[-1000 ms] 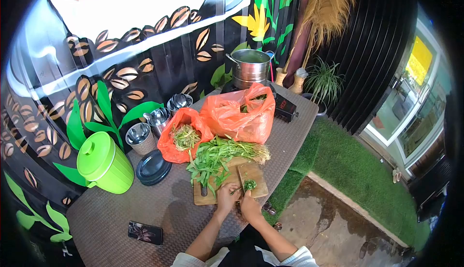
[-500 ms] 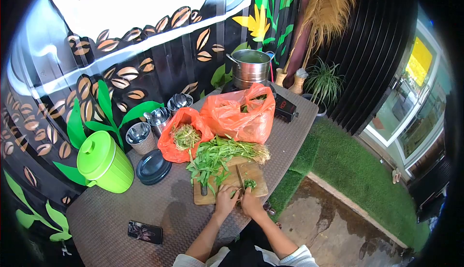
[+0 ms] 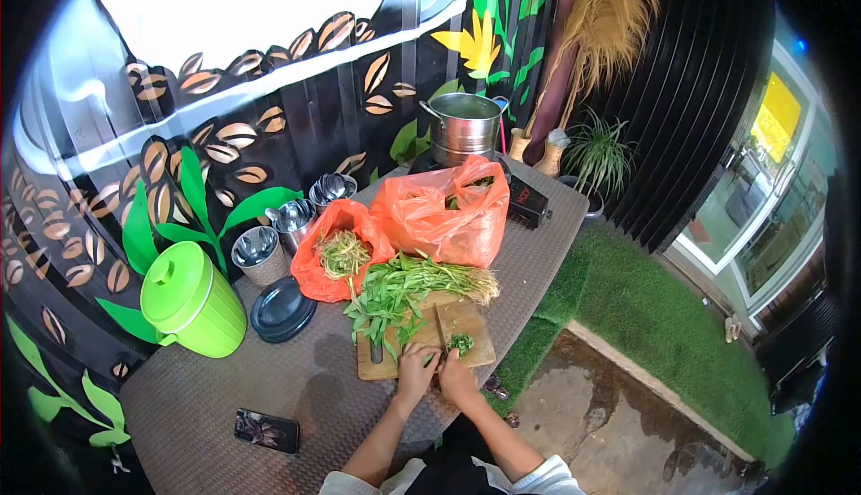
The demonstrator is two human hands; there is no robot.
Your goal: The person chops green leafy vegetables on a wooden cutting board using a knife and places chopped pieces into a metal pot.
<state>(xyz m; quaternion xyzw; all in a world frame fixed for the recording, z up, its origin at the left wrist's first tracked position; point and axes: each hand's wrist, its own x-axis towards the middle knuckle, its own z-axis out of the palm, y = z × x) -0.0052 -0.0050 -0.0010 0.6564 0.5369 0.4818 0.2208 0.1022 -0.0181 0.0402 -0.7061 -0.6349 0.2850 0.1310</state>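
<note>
On the wooden cutting board [image 3: 482,323], my right hand [image 3: 459,378] is closed around the handle of a knife [image 3: 440,326], whose blade points away from me. Close beside it, my left hand [image 3: 415,368] has its fingers curled over some green stems at the left side of the blade; the hand hides most of them. A small heap of chopped greens [image 3: 462,343] lies just right of the knife. A large bunch of leafy greens [image 3: 387,290] spreads over the board's far edge, its root ends [image 3: 484,286] to the right.
Behind the greens stand a red plastic bag [image 3: 439,217] and a smaller bag [image 3: 309,266] of trimmings. A steel pot [image 3: 465,127] is at the far end. Leftward are black lids [image 3: 282,309], cups of cutlery [image 3: 291,219], a green lidded bin [image 3: 197,302] and a phone [image 3: 266,430].
My right hand and the knife have shifted slightly left, closer to my left hand. The whole view has moved a little; the other things stay in place.
</note>
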